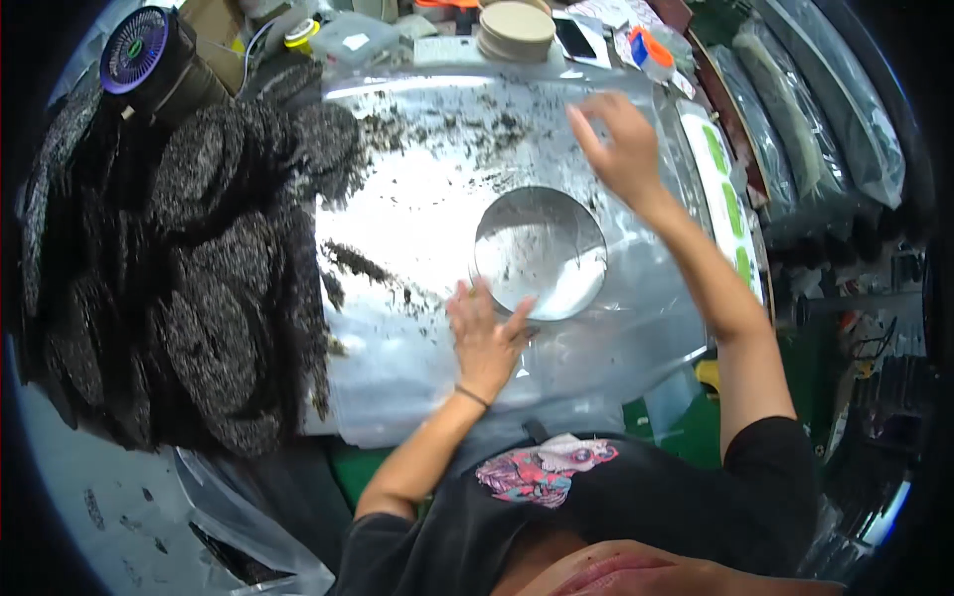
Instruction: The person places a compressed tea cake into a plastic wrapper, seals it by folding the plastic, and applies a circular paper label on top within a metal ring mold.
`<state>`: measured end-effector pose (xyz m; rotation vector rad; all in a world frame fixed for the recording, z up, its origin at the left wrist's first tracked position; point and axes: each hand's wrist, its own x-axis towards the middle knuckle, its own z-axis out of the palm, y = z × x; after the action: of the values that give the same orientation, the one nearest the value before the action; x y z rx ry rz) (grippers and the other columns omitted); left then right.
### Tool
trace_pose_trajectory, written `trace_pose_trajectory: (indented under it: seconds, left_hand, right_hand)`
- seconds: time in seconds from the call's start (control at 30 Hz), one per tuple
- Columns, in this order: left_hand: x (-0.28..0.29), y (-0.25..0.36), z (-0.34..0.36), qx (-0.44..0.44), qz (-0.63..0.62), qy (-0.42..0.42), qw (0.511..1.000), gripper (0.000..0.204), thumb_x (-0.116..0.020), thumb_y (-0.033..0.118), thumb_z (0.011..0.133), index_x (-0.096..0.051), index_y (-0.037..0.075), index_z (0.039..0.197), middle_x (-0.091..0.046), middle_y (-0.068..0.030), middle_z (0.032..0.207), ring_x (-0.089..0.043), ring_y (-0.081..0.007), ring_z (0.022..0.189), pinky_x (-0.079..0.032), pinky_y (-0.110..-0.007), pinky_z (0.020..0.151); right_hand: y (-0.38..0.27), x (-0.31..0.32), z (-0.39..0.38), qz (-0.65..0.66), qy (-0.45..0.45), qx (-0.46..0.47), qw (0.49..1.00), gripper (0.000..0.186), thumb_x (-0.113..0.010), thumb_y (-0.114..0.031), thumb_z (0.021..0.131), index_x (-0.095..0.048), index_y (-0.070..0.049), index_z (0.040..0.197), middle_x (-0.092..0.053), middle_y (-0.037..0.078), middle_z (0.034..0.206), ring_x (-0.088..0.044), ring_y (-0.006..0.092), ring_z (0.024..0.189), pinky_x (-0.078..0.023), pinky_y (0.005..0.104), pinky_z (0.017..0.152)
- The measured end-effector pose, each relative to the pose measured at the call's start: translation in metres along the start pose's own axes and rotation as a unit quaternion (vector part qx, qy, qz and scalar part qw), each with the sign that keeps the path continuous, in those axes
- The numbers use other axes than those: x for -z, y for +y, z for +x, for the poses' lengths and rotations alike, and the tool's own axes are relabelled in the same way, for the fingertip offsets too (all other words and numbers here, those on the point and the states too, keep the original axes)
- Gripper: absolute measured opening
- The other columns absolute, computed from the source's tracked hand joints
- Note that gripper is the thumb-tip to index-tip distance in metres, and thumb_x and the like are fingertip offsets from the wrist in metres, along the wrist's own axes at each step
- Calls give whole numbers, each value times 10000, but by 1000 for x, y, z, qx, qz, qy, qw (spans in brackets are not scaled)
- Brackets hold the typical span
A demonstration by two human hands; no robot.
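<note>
A round, thin-walled ring (603, 260) lies on a table covered with a shiny clear plastic sheet (397, 387), right of the middle. My left hand (485, 336) is at its near left rim, fingers spread and thumb apart, appearing to rest on the sheet beside the rim. Beyond the ring's far right side, my right hand (624, 144) hovers with loosely curved fingers and the thumb apart; nothing shows in it. Dark flakes (353, 261) are scattered over the plastic, mostly at the far side and left of the ring. Some specks show inside the ring.
Piles of dark, rough round sheets like dried seaweed (214, 338) fill the left side. A small fan (139, 50) stands behind them. Along the far edge are beige round discs (517, 30), a phone (573, 40) and an orange-and-white tape roll (651, 52). Plastic-wrapped bundles (835, 89) lie far right.
</note>
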<state>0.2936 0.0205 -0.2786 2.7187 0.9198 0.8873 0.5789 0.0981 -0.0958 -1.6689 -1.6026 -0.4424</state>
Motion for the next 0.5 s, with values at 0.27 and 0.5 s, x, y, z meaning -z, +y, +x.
trace_pose_trajectory:
  seconds: [0.27,0.5]
  left_hand:
    - [28,-5,7,142,-99,-159,972,1379,-722,807,589,-284,-162,1467,-269,-439,1511,-201,-573,1466,-191,-637,1187]
    - [59,-25,-5,80,-115,-77,987,982,-818,571,757,-382,54,1470,-311,-321,1549,-315,-522,1431,-255,-653,1145]
  right_hand:
    - [217,-203,184,-309,-199,-67,928,1314,-908,-693,481,-376,-114,1534,-446,231,1518,-440,359,1410,-390,436,1143]
    - [241,-168,207,-100,-435,-84,891,604,-922,-483,631,-716,-34,978,-694,87,953,-629,167,856,-512,324,762]
